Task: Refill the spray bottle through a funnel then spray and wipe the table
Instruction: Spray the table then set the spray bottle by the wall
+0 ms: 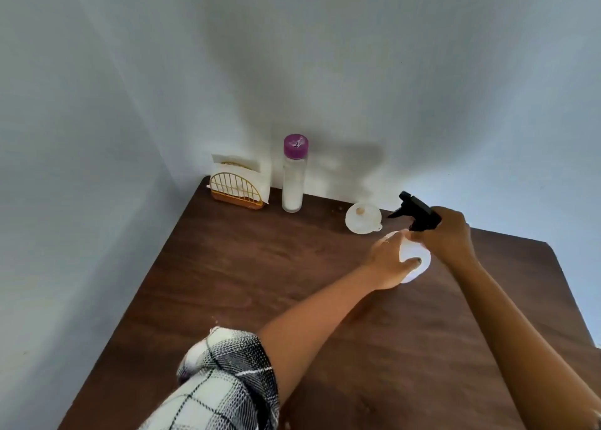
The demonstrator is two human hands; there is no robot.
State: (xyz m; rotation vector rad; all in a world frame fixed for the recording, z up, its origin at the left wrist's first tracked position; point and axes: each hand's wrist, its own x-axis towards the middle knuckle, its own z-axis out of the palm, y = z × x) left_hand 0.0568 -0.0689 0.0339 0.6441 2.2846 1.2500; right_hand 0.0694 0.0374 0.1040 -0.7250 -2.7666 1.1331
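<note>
The white spray bottle (414, 260) is held upright on the brown table (260, 283), toward the 2 o'clock part of the tabletop, with the left hand (388, 262) wrapped around its body, thumb across the front. The black trigger head (418, 211) is gripped by the right hand (445, 234), fingers curled round its collar, nozzle pointing toward 10 o'clock; it is judged that the head is being unscrewed or screwed on, though which cannot be told. The white funnel (362, 218) lies just beside the bottle at its 11 o'clock, mouth up, not yet in the neck. The refill bottle (294, 176) with the purple cap (296, 146) stands capped at the back edge, at 12 o'clock, beside a wire napkin holder (235, 189) in the corner. Several risks can be foreseen: the light bottle could be tipped if the twist is not countered by the left hand; the trigger could be squeezed by accident while the head is turned; the funnel could be knocked by the nozzle or by either hand, being so near. If the head is lifted out, drips from the dip tube could be left on the wood.
</note>
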